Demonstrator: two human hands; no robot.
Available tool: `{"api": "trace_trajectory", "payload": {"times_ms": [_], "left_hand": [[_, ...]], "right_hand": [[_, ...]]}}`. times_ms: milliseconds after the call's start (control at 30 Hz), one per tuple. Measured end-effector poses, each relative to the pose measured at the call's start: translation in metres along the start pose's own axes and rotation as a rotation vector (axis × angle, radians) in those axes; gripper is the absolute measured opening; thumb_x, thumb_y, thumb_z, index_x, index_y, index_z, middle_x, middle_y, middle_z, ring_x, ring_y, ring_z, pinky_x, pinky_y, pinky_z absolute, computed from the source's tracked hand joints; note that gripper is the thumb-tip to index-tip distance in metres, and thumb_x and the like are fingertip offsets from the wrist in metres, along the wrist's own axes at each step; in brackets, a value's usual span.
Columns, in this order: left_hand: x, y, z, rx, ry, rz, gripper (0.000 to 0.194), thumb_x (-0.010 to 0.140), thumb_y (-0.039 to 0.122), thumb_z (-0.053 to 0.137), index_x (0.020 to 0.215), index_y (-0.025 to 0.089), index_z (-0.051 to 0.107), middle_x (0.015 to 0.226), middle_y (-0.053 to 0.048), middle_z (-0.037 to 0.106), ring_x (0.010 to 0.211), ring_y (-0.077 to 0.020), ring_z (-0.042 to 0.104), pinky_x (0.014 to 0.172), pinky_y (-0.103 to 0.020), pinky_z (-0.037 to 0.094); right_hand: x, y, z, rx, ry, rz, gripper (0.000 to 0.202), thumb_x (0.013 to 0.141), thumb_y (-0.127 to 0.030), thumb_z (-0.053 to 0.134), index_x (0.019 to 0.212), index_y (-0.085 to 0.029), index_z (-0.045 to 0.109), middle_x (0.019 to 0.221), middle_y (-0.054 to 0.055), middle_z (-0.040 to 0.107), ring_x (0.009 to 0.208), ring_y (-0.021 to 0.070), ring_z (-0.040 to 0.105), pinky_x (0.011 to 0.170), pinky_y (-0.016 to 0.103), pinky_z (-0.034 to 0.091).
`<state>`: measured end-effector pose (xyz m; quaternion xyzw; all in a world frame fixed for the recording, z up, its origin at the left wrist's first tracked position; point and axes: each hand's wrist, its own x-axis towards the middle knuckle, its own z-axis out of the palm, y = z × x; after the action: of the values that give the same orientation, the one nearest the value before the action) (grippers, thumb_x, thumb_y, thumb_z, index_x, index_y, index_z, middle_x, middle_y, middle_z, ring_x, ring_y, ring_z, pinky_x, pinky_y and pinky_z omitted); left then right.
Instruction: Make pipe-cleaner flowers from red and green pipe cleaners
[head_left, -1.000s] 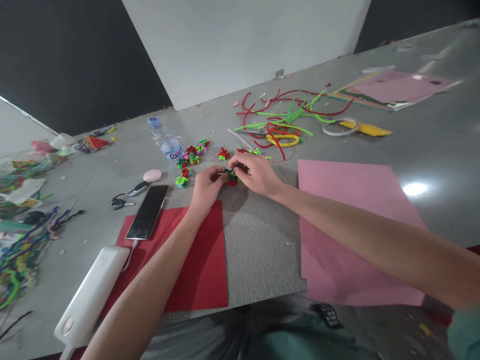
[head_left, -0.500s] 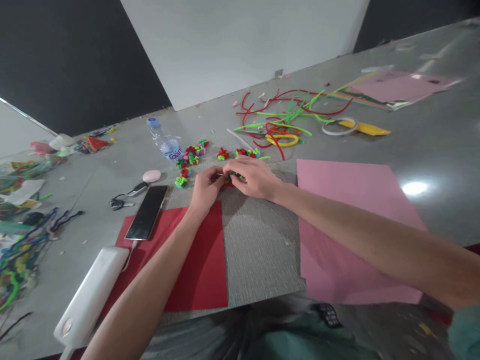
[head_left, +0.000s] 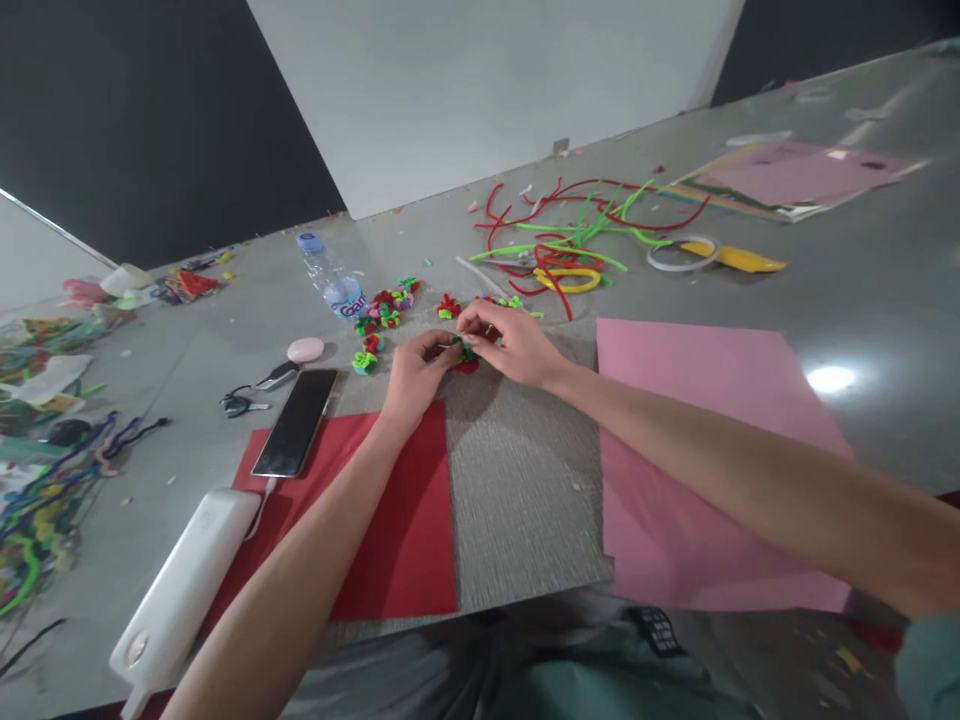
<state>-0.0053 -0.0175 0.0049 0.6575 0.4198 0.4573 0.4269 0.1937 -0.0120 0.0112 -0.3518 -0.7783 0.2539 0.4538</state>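
Note:
My left hand [head_left: 418,372] and my right hand [head_left: 517,343] meet over the grey table, fingers bent inward. Between their fingertips is a small green and red pipe-cleaner flower [head_left: 466,362], partly hidden by the fingers. The left thumb and forefinger pinch its left side. From the right, my right hand's thumb and fingers close on its upper green part. Just beyond the hands lie a red and green pipe-cleaner flower [head_left: 448,306] and a light green one [head_left: 513,302]. Several more such flowers [head_left: 388,318] cluster to the left.
Behind are loose red and green pipe cleaners [head_left: 577,240], yellow-handled scissors [head_left: 568,281], a tape roll [head_left: 682,254] and a yellow cutter [head_left: 746,260]. A water bottle [head_left: 334,285], a phone [head_left: 295,423], a power bank [head_left: 184,580] and red paper [head_left: 409,530] are left; pink paper [head_left: 705,400] lies right.
My right hand's fingers have lifted and drawn back slightly to the right, so more of the green and red flower shows. My left hand keeps its pinch in nearly the same place.

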Motion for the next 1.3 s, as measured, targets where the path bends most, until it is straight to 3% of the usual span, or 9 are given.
{"api": "trace_trajectory", "payload": {"times_ms": [167,633,1300], "left_hand": [[0.000,-0.001,0.000,0.042,0.020,-0.023,0.013,0.091,0.032,0.077,0.084,0.021,0.077,0.075,-0.001,0.072,0.064,-0.0138,0.059,0.062,-0.027,0.044],[-0.001,0.002,0.000,0.011,0.027,-0.042,0.011,0.088,0.030,0.075,0.086,0.019,0.077,0.077,0.000,0.068,0.069,-0.0135,0.056,0.066,-0.027,0.041],[-0.001,0.002,-0.001,-0.011,0.029,-0.057,0.015,0.089,0.033,0.077,0.082,0.019,0.076,0.072,0.000,0.065,0.067,-0.0138,0.055,0.065,-0.028,0.039]], "right_hand": [[0.002,0.006,0.000,-0.004,-0.019,0.033,0.007,0.095,-0.029,0.062,0.091,-0.023,0.061,0.085,0.001,0.069,0.080,0.0178,0.060,0.075,0.032,0.044],[0.005,0.014,-0.001,-0.013,-0.086,-0.008,0.029,0.104,-0.042,0.060,0.086,-0.021,0.061,0.084,0.002,0.066,0.077,0.0164,0.055,0.075,0.032,0.040],[0.005,0.015,0.002,0.020,-0.101,0.019,0.022,0.102,-0.040,0.058,0.091,-0.021,0.062,0.087,0.003,0.066,0.080,0.0169,0.056,0.078,0.033,0.040]]}}
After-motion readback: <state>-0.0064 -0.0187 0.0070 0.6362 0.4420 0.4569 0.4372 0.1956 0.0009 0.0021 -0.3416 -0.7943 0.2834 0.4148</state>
